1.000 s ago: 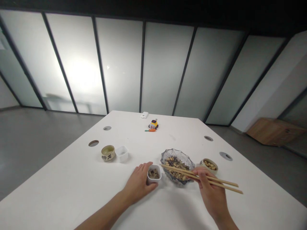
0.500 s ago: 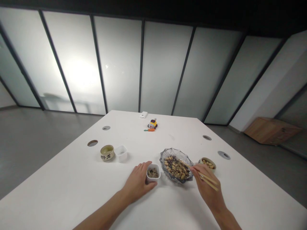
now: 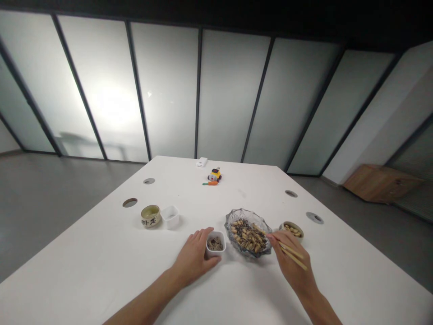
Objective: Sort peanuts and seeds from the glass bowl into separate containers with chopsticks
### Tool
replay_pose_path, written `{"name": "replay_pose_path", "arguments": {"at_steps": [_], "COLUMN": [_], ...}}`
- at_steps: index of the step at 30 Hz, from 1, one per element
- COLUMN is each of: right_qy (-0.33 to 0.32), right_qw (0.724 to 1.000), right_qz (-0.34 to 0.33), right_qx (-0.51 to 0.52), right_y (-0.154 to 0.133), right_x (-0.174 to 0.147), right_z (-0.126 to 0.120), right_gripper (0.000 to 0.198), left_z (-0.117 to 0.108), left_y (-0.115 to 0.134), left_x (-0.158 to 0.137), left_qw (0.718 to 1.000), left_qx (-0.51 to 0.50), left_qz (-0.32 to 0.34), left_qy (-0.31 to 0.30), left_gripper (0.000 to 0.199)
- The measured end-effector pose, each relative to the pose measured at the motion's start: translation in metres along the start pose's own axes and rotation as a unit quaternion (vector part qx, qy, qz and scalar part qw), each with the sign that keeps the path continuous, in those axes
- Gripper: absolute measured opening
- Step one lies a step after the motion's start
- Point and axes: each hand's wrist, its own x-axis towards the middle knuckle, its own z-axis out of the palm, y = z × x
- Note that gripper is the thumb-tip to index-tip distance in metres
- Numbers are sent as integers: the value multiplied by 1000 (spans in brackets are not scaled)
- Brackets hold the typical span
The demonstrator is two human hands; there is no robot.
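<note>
My left hand [image 3: 195, 255] curves its thumb and fingers round a small white square cup [image 3: 216, 254] that stands on the table and holds striped sunflower seeds [image 3: 215, 244]. Between the fingers of my right hand [image 3: 291, 258] is a pair of wooden chopsticks [image 3: 293, 255]. Their tips reach over the right part of a clear scalloped glass bowl [image 3: 229, 222] and into its mixed seeds and nuts [image 3: 249, 237]; I cannot tell whether they pinch anything. Just behind my right hand is a small ceramic bowl [image 3: 300, 232] of nuts, partly covered by the hand.
To the left, a ceramic bowl with dark characters [image 3: 150, 220] touches a white plastic cup [image 3: 171, 220]. Farther back on the white table [image 3: 111, 266] lie an orange carrot-shaped piece [image 3: 212, 183], a yellow toy vehicle [image 3: 214, 175] and a white device [image 3: 202, 162]. Round holes [image 3: 130, 202] pierce the tabletop.
The chopsticks' tips have shifted slightly within the glass bowl. My left hand stays on the white cup, and the whole view has moved a little.
</note>
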Motion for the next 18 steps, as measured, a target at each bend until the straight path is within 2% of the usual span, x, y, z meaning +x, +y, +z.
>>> {"name": "replay_pose_path", "arguments": {"at_steps": [8,18], "right_qy": [-8,-51], "right_qw": [1000,998], "right_qz": [-24,-4], "right_qx": [-1,44], "right_y": [0,-4], "right_x": [-1,1], "right_z": [0,0], "right_gripper": [9,11], "left_z": [1,0], "left_y": [-1,-1], "left_x": [0,0], "left_qw": [1000,1000], "left_qx": [-2,-1], "left_qz": [4,-3], "left_qy": [10,2], "left_gripper": [71,73]}}
